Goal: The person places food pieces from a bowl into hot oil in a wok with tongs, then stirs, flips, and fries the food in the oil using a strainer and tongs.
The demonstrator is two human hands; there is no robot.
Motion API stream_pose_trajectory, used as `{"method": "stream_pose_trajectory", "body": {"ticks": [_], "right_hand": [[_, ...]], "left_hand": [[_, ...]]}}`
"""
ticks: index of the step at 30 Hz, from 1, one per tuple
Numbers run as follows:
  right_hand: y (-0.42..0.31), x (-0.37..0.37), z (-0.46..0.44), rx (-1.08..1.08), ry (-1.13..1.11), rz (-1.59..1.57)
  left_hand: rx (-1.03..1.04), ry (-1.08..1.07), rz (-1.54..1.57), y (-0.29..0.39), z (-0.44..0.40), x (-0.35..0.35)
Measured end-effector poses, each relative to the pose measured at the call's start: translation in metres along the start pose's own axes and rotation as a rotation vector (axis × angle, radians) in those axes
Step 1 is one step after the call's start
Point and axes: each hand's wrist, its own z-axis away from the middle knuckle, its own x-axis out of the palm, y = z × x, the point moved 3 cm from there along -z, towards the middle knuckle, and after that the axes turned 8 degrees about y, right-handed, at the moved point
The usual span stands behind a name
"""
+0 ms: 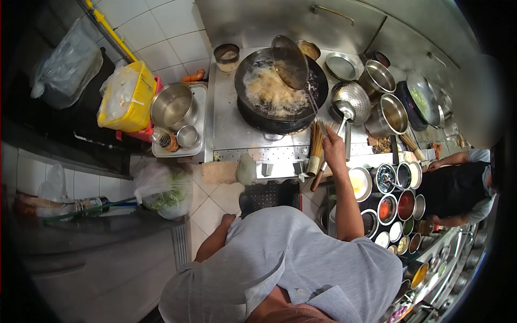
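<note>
A black wok (pixel 253 110) sat on the steel counter (pixel 226 116), holding bubbling oil and pale golden pieces of food (pixel 272 91). Above the wok's far right part, a dark round ladle (pixel 290 62) was tilted up on edge, partly covering the food. The person's right hand (pixel 334 144) was closed around the ladle's long handle, to the right of the wok. The left hand (pixel 228 219) hung low beside the body, well apart from the wok; whether it was open or had hold of anything could not be told.

Left of the wok, a tray (pixel 200 121) carried a large steel pot (pixel 173 105), a small steel cup (pixel 187 136) and jars (pixel 166 140). Beside it, a yellow tub (pixel 126 97) contained something whitish. Behind the wok's left side stood a small dark pot (pixel 227 55) with pale contents. To its right were a perforated strainer (pixel 350 101) and two deep steel pots (pixel 385 99). Nearer the body, one bowl (pixel 360 183) held something creamy yellow, another bowl (pixel 386 209) something red-orange.
</note>
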Motion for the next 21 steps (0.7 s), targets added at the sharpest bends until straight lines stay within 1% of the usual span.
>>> {"method": "stream_pose_trajectory", "body": {"ticks": [2, 4, 5, 7, 8, 9, 10, 11, 13, 14, 16, 17, 19, 21], "right_hand": [[0.018, 0.021, -0.016, -0.262, 0.03, 0.216], [0.011, 0.029, -0.025, -0.229, 0.018, 0.22], [0.006, 0.036, -0.03, -0.209, -0.004, 0.219], [-0.014, 0.038, -0.023, -0.179, -0.017, 0.226], [-0.023, 0.037, -0.016, -0.14, -0.033, 0.236], [-0.03, 0.035, -0.011, -0.141, -0.034, 0.305], [-0.027, 0.035, -0.008, -0.139, -0.038, 0.306], [-0.024, 0.033, -0.006, -0.178, -0.015, 0.333], [-0.022, 0.026, -0.004, -0.221, 0.007, 0.357], [-0.024, 0.02, -0.004, -0.218, 0.024, 0.364], [-0.03, 0.009, -0.004, -0.212, 0.044, 0.369], [-0.033, 0.003, -0.004, -0.188, 0.04, 0.407], [-0.042, -0.01, -0.002, -0.153, 0.041, 0.44], [-0.042, -0.016, 0.001, -0.151, 0.054, 0.447]], "left_hand": [[-0.001, -0.011, 0.001, -0.001, -0.001, 0.002], [0.129, -0.018, -0.07, -0.002, -0.008, 0.007], [0.135, -0.013, -0.072, 0.001, -0.013, 0.004], [0.009, -0.045, -0.072, 0.001, -0.013, 0.002], [0.003, -0.046, -0.072, 0.0, -0.011, 0.002], [-0.036, -0.027, -0.037, 0.0, -0.012, 0.001], [-0.073, -0.01, -0.001, 0.001, -0.013, 0.002], [-0.076, -0.015, 0.001, 0.003, -0.01, 0.002], [-0.197, -0.01, 0.167, 0.005, -0.003, -0.003], [-0.199, -0.006, 0.168, 0.008, -0.001, -0.004], [-0.335, 0.044, 0.276, 0.01, 0.004, -0.006], [-0.332, 0.043, 0.271, 0.004, 0.0, -0.003], [-0.213, 0.015, 0.214, -0.006, -0.01, 0.01], [-0.236, -0.008, 0.239, 0.002, -0.004, 0.003]]}}
